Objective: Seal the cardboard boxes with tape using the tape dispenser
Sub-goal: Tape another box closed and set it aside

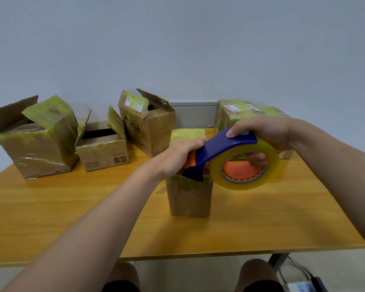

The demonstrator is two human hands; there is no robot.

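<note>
Cardboard boxes stand on the wooden table (72, 207). At the left, 3 are open with flaps up: a large box (36, 148), a small box (105, 152) and a tall box (152, 131). Their insides are dark or hidden, so contents cannot be told. A taped box (234, 114) at the right rear is closed. The narrow box (189, 197) in the middle stands directly under the front end of the blue tape dispenser (223, 148). The left hand (177, 157) is curled round that front end, by its orange part. The right hand (263, 131) grasps the tape roll (240, 182), thumb on the blue frame, fingers through the orange core.
</note>
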